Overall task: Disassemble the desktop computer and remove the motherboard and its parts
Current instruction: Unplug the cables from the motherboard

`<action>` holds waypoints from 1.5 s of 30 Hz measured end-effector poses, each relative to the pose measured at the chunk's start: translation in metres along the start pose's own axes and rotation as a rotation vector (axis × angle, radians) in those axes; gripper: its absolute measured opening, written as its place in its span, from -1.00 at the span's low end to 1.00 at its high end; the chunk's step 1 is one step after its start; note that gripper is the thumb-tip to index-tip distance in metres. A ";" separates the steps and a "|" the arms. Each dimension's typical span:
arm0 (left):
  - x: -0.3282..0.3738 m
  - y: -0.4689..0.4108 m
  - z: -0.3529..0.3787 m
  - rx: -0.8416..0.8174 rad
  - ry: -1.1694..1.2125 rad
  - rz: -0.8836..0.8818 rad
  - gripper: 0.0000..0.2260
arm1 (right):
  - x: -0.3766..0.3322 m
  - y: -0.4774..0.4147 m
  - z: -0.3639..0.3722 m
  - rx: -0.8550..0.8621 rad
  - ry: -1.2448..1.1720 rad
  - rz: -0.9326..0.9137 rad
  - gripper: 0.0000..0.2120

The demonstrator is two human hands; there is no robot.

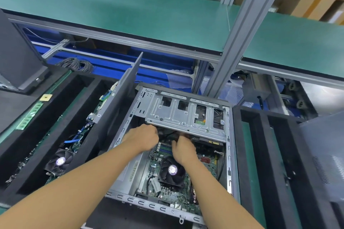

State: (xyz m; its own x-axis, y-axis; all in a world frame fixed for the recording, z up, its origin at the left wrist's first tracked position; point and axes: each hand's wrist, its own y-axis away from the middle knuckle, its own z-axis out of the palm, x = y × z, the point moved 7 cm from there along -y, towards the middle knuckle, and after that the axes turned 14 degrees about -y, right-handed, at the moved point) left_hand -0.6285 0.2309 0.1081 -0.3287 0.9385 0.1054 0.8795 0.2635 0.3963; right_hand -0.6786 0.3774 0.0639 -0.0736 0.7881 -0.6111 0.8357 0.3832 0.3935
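Nearest me, the motherboard (pixel 167 194) sits inside the open case (pixel 229 154), cooler fan (pixel 172 170) on top. Further in, my left hand (pixel 143 138) and right hand (pixel 183 149) burrow among cables (pixel 168 132) under the drive cage (pixel 186 115); fingers hidden, grip unclear. Unplugging step, I reckon: next wants a straight connector pull.

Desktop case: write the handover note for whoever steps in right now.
Left hand: fingers curled at the black cables under the drive cage; grip unclear.
Right hand: beside it, at the same cables; grip hidden.
Case: open, lying on its side, with the motherboard and CPU fan inside.
Done: side cover off.
Left: free the cables, then lift out the motherboard and its parts.
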 end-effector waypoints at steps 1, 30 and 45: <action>0.001 0.000 0.001 -0.033 0.020 0.043 -0.68 | -0.003 0.003 0.001 -0.004 0.029 -0.053 -0.80; -0.003 0.015 -0.007 0.228 -0.211 0.230 -0.61 | -0.041 0.020 0.065 -0.130 0.474 -0.197 -0.70; -0.004 0.020 -0.011 0.289 -0.170 0.226 -0.62 | -0.043 0.016 0.064 0.026 0.386 -0.212 -0.72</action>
State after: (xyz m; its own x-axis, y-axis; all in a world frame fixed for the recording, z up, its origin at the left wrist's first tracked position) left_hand -0.6134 0.2299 0.1255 -0.0752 0.9972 -0.0009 0.9916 0.0749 0.1054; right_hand -0.6269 0.3188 0.0526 -0.4388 0.8176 -0.3727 0.7934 0.5473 0.2665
